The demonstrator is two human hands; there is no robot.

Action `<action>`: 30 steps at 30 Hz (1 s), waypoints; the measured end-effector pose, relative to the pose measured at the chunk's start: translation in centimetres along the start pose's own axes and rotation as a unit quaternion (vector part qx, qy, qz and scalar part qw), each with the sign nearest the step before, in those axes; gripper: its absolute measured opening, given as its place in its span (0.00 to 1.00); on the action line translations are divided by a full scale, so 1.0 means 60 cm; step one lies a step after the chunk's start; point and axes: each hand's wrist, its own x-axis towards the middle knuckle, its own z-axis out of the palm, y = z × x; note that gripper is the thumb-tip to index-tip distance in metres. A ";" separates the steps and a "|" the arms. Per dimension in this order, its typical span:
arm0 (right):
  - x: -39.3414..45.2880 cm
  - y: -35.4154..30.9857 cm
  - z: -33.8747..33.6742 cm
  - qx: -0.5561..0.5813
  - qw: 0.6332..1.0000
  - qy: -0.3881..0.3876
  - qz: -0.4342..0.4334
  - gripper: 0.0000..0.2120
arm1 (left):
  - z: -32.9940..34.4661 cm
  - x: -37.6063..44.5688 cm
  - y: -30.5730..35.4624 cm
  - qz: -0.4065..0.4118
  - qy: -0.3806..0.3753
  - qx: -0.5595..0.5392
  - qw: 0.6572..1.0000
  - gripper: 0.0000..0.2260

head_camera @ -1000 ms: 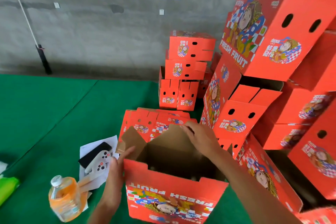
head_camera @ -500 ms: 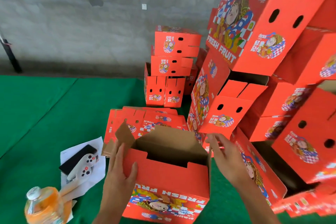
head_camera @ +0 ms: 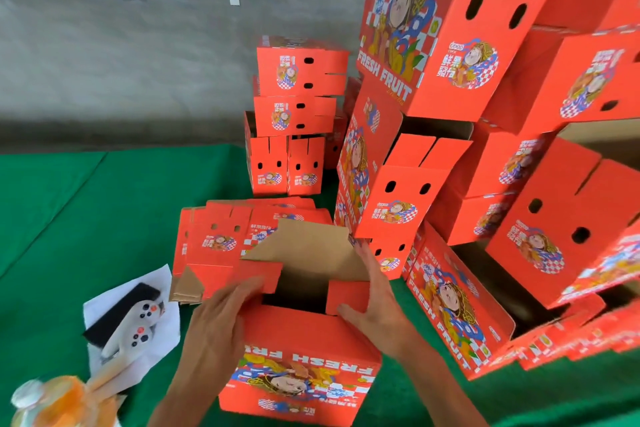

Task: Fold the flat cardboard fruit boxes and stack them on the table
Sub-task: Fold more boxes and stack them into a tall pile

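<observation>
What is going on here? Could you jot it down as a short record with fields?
Activity: a person is closing the flaps of a red fruit box
Left hand: fingers pressing the left side flap inward
Right hand: pressing the right side flap inward
Rear flap: standing up, brown inside showing
Behind it: flat unfolded boxes
Right: stacked folded boxes
Surface: green table

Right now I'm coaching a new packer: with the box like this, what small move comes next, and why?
Probably fold the back flap forward over the side flaps. The left hand and right hand already press both red side flaps inward over the box, while the brown back flap stands up and the middle gapes open.
</observation>
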 end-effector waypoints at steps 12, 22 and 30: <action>-0.017 0.003 0.004 -0.039 0.999 -0.012 -0.034 0.20 | 0.000 0.055 0.020 -0.207 -0.064 -0.094 0.972 0.22; 0.034 -0.004 0.023 -0.268 0.963 -0.027 -0.010 0.37 | 0.047 0.112 0.002 -0.273 -0.231 0.157 0.920 0.54; 0.023 0.007 0.021 0.002 0.963 0.213 0.163 0.30 | 0.059 0.108 -0.001 -0.248 -0.171 0.194 0.933 0.34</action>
